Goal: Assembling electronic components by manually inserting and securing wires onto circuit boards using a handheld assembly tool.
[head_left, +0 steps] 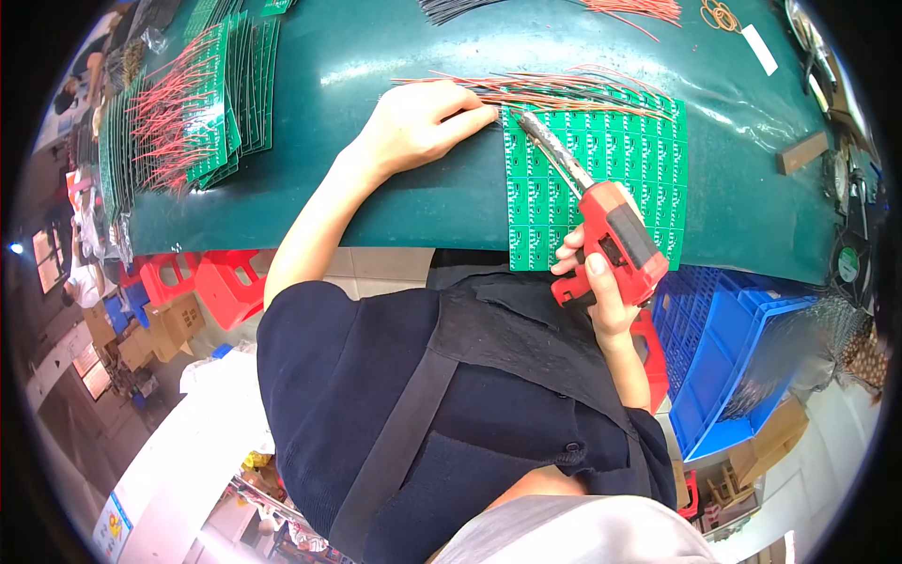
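A panel of green circuit boards (595,188) lies flat on the green table in front of me. My right hand (611,282) is wrapped round the grip of a red soldering gun (625,235). The gun's metal tip slants up and left, to the panel's top left corner. Just left of that corner, my left hand (427,122) is closed in a pinch on a thin wire, mostly hidden by the fingers. Loose red and black wires (573,89) lie across the panel's far edge and run behind my left hand.
Upright green panels with red wires (202,113) stand packed at the left. More black wires (460,7) and red wires (639,7) lie at the far edge. Rubber bands (721,15) and a small brown block (801,152) are at the right. Blue crates (723,367) stand below the table's right side.
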A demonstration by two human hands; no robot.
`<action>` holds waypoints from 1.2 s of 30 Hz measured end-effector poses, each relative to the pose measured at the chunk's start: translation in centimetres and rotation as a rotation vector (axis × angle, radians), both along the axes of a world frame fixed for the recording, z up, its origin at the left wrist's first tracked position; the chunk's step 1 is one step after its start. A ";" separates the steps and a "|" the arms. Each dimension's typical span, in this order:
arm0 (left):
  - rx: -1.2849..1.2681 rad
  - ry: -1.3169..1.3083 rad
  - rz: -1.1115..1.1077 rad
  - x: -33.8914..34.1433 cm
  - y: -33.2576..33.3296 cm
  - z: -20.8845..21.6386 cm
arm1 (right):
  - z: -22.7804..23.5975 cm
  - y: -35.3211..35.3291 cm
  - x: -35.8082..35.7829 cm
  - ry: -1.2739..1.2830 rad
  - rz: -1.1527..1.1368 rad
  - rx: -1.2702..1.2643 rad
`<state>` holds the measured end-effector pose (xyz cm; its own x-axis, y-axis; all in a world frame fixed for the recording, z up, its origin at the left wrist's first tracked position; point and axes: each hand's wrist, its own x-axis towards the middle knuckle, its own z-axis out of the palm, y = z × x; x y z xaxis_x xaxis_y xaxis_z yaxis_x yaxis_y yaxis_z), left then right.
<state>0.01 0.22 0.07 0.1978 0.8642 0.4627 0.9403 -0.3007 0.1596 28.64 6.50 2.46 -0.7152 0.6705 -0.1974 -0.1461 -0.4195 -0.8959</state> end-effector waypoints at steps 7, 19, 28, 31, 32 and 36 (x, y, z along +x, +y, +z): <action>0.056 -0.027 -0.012 0.2 0.2 -0.1 | -0.1 0.1 0.3 0.034 -0.040 0.044; 0.052 -0.024 -0.023 1.6 1.2 0.4 | 0.1 -0.1 0.8 -0.081 -0.085 0.035; 0.068 -0.014 -0.023 1.4 1.4 0.1 | 0.3 -0.1 0.8 -0.097 -0.086 0.020; 0.024 -0.055 0.012 1.5 1.1 0.0 | 0.1 -0.1 0.9 -0.090 -0.096 0.002; -0.014 -0.080 0.043 1.6 1.1 0.1 | -0.2 0.1 1.1 -0.061 -0.084 -0.009; 0.003 -0.091 0.037 1.6 1.2 -0.1 | -0.4 0.1 1.1 -0.026 -0.078 -0.024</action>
